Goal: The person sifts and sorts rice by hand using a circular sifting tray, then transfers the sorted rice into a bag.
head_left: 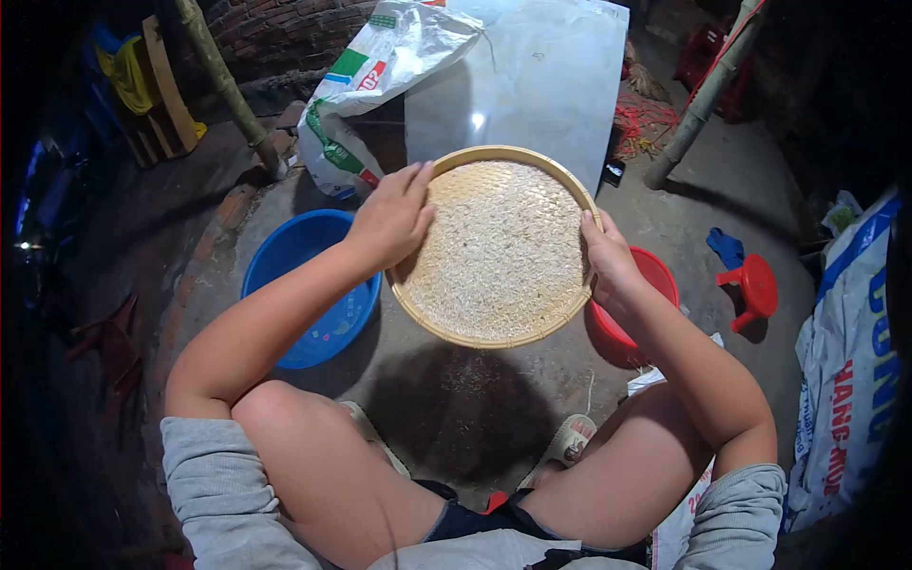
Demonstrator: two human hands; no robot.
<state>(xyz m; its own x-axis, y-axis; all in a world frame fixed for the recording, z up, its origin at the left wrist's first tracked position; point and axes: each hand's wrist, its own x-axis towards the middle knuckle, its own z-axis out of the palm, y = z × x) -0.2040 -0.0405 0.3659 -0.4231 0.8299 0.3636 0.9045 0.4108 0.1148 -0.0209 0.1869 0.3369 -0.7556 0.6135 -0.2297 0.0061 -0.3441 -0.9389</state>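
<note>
A round woven winnowing basket [494,340] is held up in front of me, over the floor between my knees. Pale grain [499,252] lies spread in it, with darker specks here and there. My left hand [394,217] is at the basket's left rim, its fingers lying along the edge and partly over the inside. On the opposite side, my right hand [610,255] grips the rim with the thumb on top; its other fingers are mostly hidden underneath.
A blue basin [309,356] stands at left, a red basin [655,266] at right, partly behind my arm. Beyond are a pale board [551,76] and a printed sack [351,81]. A red stool [755,285] and large sack [845,370] are farther right. Poles [223,81] flank the area.
</note>
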